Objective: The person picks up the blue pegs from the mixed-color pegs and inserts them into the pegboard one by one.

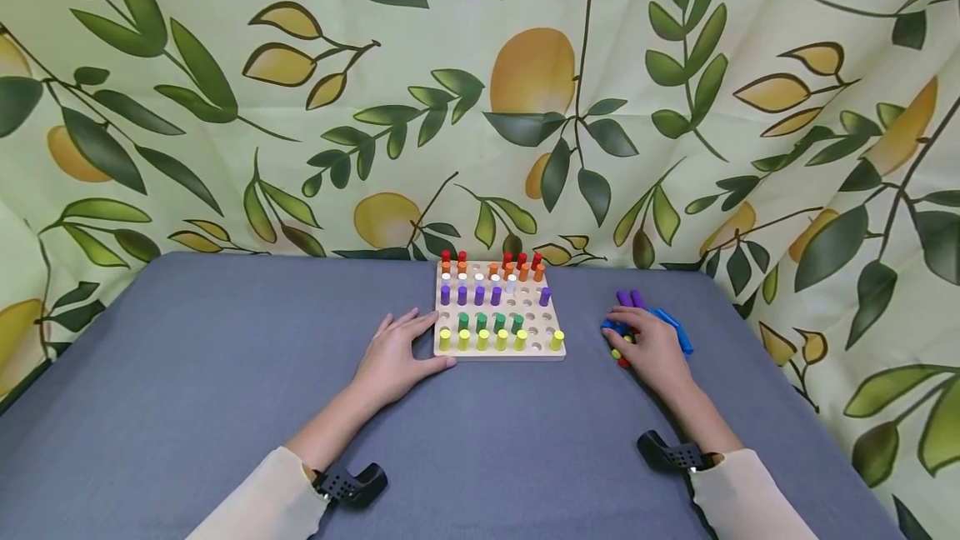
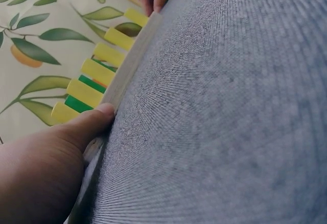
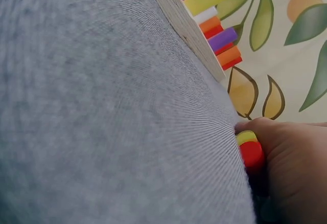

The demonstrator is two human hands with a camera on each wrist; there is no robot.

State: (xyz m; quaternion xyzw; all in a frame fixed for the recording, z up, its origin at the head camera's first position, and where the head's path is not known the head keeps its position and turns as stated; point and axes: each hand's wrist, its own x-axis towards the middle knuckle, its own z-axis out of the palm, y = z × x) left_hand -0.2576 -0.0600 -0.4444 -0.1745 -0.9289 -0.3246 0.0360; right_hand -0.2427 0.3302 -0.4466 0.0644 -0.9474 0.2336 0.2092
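Note:
A wooden pegboard (image 1: 501, 357) stands on the table with rows of yellow pegs (image 1: 483, 340), green pegs (image 1: 481, 322), purple pegs (image 1: 479, 297), white, orange and red ones; some holes are bare. My left hand (image 1: 393, 361) rests at its left side, fingertips against the edge and thumb along the front corner. Off to the right, my right hand (image 1: 654, 350) reaches down into a pile of loose pegs. A red peg (image 3: 252, 155) and a yellow peg (image 3: 246, 136) lie by its thumb. Whether its fingertips pinch a peg is hidden.
Loose blue pegs (image 1: 675, 327) and purple pegs (image 1: 637, 298) lie beyond the right hand. A grey-blue cloth (image 1: 225, 373) covers the table. Behind it hangs a leaf-and-fruit patterned curtain (image 1: 450, 157). Black wrist cameras (image 1: 352, 486) sit at both cuffs.

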